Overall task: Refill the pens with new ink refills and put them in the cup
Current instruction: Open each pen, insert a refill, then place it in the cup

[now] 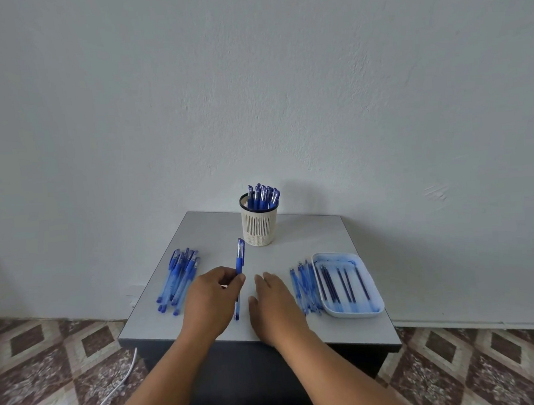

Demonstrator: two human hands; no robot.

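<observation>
1. Left of centre on the grey table, a heap of blue pens lies within easy reach, probably those awaiting refills.
2. Just right of it, the left hand pinches a capped blue pen, cap pointing toward the slotted pen cup at frame centre, already well filled.
3. Lower centre, the right hand rests relaxed, holding nothing.
4. Toward the right, loose refills lie beside an ink-stained white tray holding dark refills.

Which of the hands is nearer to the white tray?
Right. The right hand lies open on the table just left of the white tray, with loose refills between them. The left hand holds a pen farther left.
</observation>
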